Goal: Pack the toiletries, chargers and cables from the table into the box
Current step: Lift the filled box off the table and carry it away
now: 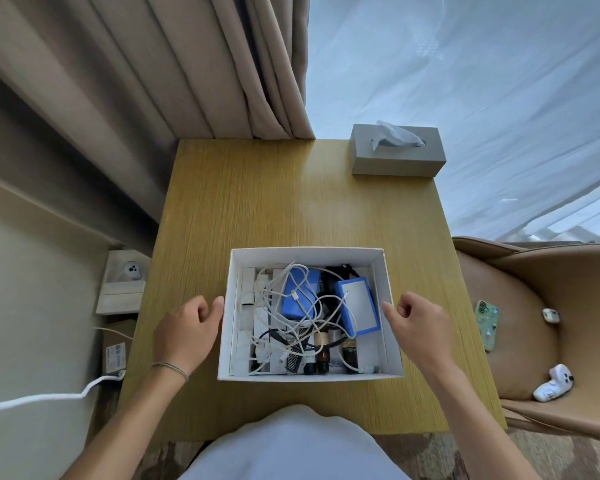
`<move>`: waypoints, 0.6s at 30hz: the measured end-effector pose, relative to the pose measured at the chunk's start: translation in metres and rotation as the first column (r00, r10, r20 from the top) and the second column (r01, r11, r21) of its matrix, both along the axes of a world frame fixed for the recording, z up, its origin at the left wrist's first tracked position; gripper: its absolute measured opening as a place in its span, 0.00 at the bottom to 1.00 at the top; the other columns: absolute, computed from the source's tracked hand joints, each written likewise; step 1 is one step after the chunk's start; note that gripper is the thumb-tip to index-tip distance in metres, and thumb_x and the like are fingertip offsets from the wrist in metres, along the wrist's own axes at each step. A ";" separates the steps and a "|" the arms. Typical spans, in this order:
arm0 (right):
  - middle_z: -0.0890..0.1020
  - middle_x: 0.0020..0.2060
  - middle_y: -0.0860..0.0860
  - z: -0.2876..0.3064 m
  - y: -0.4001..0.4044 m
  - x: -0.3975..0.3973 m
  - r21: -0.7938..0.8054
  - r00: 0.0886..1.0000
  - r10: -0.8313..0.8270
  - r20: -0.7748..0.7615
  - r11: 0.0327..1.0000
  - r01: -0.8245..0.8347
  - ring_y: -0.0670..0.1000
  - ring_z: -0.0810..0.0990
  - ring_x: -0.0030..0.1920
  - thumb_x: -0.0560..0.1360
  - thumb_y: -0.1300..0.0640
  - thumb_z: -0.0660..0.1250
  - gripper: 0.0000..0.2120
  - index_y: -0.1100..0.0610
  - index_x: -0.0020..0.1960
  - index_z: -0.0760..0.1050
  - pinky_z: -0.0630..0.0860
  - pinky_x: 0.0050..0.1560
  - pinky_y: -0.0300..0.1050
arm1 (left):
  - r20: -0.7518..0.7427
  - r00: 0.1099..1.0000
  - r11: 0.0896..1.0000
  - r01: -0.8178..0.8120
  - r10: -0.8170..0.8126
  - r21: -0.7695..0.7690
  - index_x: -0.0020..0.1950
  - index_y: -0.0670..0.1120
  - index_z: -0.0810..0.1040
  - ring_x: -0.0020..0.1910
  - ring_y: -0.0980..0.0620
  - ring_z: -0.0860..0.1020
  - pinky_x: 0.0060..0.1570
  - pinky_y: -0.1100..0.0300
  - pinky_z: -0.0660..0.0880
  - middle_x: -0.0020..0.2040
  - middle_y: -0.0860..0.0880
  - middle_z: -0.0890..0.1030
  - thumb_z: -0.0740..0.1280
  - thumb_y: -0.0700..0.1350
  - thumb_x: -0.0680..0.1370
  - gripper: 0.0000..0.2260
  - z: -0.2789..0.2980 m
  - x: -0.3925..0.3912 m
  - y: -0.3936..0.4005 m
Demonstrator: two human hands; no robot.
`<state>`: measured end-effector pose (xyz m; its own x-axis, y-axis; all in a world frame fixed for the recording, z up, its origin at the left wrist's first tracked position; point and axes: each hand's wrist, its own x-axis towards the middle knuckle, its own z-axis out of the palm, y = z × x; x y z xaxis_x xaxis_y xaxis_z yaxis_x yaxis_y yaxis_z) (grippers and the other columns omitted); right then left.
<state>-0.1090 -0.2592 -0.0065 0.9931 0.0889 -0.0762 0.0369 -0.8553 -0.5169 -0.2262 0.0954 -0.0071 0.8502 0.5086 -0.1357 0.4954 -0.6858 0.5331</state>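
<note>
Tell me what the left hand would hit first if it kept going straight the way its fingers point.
Most likely the left wall of the white box. The left hand has its curled fingers aimed rightward at that wall, almost touching it; whether they already touch is unclear.

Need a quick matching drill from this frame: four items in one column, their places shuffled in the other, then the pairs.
Things:
1. tissue box
2. white cables
3. phone
4. left hand

Places:
A. on the chair seat
B. far right corner of the table
C. beside the box's left wall
D. inside the box

Pairs: 1-B, 2-D, 3-A, 4-C
</note>
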 end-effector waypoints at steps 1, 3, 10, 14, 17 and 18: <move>0.67 0.22 0.45 -0.002 0.000 0.000 -0.019 1.000 0.008 -0.028 1.000 -0.009 0.46 0.63 0.24 0.77 0.48 0.70 0.21 0.55 0.31 0.67 0.60 0.26 0.42 | 0.005 1.000 0.999 -0.005 0.005 -0.043 0.28 0.48 0.67 0.20 0.57 0.59 0.24 0.65 0.56 0.22 0.55 0.62 0.56 0.62 0.80 0.25 -0.001 0.001 -0.002; 0.67 0.22 0.46 -0.006 -0.001 0.001 -0.080 0.996 0.035 -0.080 0.996 -0.041 0.47 0.62 0.24 0.78 0.48 0.68 0.21 0.57 0.31 0.68 0.59 0.27 0.42 | -0.006 1.000 0.998 0.030 -0.030 -0.057 0.26 0.49 0.66 0.19 0.58 0.57 0.24 0.65 0.55 0.20 0.56 0.60 0.54 0.62 0.81 0.26 -0.001 0.002 -0.007; 0.64 0.22 0.46 -0.006 0.003 0.006 -0.224 0.972 0.054 -0.228 0.969 -0.107 0.48 0.59 0.24 0.79 0.51 0.63 0.21 0.53 0.29 0.62 0.56 0.27 0.41 | -0.230 0.969 0.987 0.114 -0.085 0.116 0.28 0.48 0.65 0.22 0.53 0.60 0.26 0.62 0.57 0.23 0.53 0.62 0.63 0.50 0.81 0.22 -0.004 0.012 -0.020; 0.65 0.23 0.47 -0.003 0.003 0.008 -0.244 0.972 0.060 -0.229 0.963 -0.117 0.48 0.60 0.25 0.79 0.54 0.61 0.20 0.54 0.29 0.60 0.57 0.27 0.42 | -0.250 0.967 0.987 0.086 -0.050 0.134 0.28 0.49 0.62 0.23 0.54 0.58 0.27 0.62 0.55 0.23 0.53 0.61 0.63 0.48 0.81 0.22 0.002 0.012 -0.024; 0.64 0.23 0.47 0.001 0.002 0.013 -0.243 0.974 0.050 -0.223 0.964 -0.106 0.48 0.59 0.24 0.77 0.56 0.61 0.20 0.54 0.29 0.59 0.56 0.27 0.42 | -0.253 0.966 0.989 0.079 -0.046 0.124 0.28 0.49 0.63 0.23 0.54 0.58 0.27 0.62 0.55 0.23 0.53 0.61 0.63 0.47 0.80 0.21 0.010 0.015 -0.026; 0.64 0.23 0.47 0.002 0.001 0.015 -0.238 0.974 0.045 -0.220 0.966 -0.099 0.49 0.59 0.24 0.77 0.56 0.61 0.20 0.54 0.29 0.59 0.55 0.28 0.43 | -0.241 0.970 0.991 0.069 -0.039 0.117 0.28 0.49 0.62 0.23 0.54 0.58 0.27 0.62 0.54 0.23 0.53 0.60 0.64 0.47 0.80 0.21 0.013 0.017 -0.026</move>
<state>-0.0944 -0.2582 -0.0043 0.9434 0.1114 -0.3123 0.0157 -0.9559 -0.2934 -0.2088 0.0691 0.0056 0.8278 0.4883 -0.2760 0.5579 -0.7681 0.3144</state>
